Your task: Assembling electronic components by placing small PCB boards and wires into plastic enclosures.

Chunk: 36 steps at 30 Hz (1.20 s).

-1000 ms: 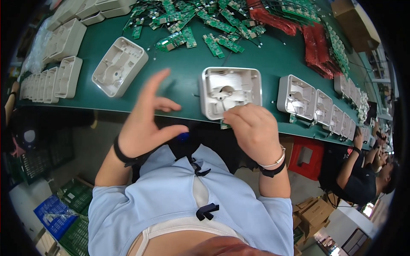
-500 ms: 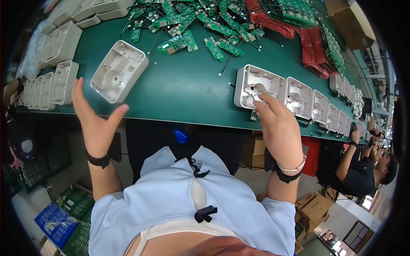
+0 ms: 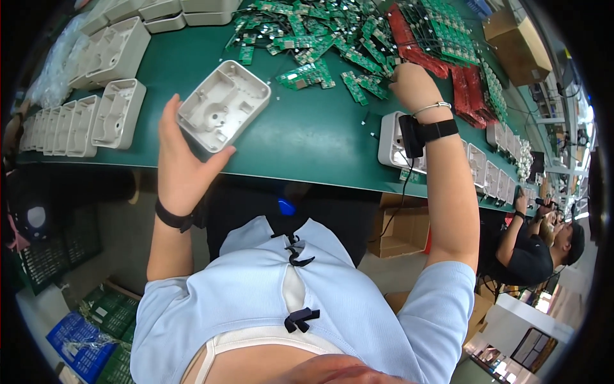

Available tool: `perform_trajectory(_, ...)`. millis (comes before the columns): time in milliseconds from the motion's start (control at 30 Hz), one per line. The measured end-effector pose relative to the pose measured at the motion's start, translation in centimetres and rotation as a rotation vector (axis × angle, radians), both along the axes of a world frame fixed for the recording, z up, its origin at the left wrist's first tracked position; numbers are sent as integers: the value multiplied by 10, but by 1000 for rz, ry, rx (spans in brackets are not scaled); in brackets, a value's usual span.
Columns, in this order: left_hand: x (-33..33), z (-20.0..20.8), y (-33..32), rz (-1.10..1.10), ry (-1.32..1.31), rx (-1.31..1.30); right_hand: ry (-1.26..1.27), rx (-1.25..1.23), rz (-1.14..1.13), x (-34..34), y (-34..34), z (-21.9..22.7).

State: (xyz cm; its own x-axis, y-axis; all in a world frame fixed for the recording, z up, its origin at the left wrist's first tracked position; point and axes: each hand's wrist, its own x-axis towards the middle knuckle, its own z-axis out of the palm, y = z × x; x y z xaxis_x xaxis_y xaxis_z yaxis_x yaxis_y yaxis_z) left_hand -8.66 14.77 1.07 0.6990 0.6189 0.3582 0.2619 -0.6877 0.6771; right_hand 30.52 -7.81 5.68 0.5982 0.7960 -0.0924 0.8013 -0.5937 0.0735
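Note:
A white plastic housing, a shallow box with moulded posts and ribs inside, lies open side up on the green table. Thumb and fingers of my left hand are on either side of its near left corner and appear to touch it. Over at the pile of green circuit boards, my right hand has curled fingers at the pile's right edge. Its fingertips are mostly hidden, so what they hold cannot be made out. Another white housing is partly covered by my right forearm.
More white housings stand in a row on the left, with stacked ones behind. Red bubble-wrap bags and boards in panels lie at the back right. A cardboard box stands beyond. Another person works along the right.
My right hand has left the housing on the right and reached away to the circuit boards. My left hand has closed in on the nearer housing's corner. The view has shifted.

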Motion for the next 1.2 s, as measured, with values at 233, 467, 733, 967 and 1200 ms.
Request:
perform_trajectory(233, -16, 2, 0, -160, -87, -116, 398, 256, -64, -33, 3, 62)
perform_trajectory(467, -20, 3, -4, -217, -96, -88, 2097, 976, -337, -105, -16, 32)
perform_trajectory(733, -16, 4, 0, -295, -82, 4, 2041, 1512, -354, -209, 8, -25)
perform_trajectory(967, -15, 9, 1, -419, -84, -106, 1112, 1240, -195, -265, 42, -23)
perform_trajectory(1200, -15, 12, -2, -409, -123, -58, 834, 1076, -94, -270, 60, -22)
